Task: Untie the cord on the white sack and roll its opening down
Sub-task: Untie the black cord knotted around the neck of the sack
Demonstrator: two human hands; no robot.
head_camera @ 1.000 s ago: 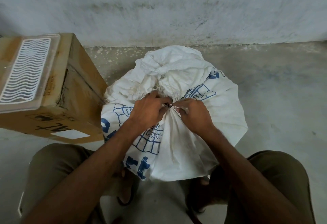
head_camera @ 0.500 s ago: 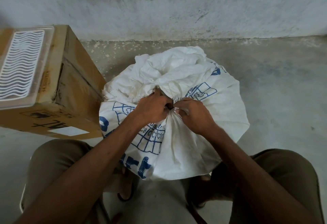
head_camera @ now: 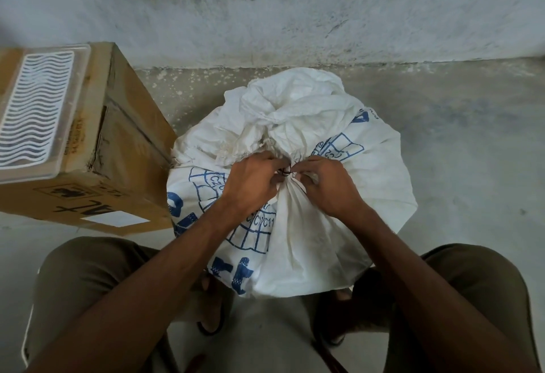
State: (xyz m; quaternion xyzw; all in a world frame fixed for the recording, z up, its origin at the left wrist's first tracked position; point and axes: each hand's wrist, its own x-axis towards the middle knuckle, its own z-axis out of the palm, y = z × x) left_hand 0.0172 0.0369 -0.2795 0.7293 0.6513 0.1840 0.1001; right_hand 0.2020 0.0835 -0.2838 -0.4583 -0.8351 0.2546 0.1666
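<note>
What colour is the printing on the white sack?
Blue: grid-like outlines and lettering on the white woven sack, clearest in the head view, on its left side.

I am reading blue print on the white sack (head_camera: 309,243): a fragment looking like "C/CYC11" is showing just under the left hand (head_camera: 250,181), and smaller blue characters by the right hand (head_camera: 330,186) are staying too creased to make out. On the cardboard box (head_camera: 118,148) I am seeing bold black marks upside down, roughly "AL", beside a blank white label.
</note>
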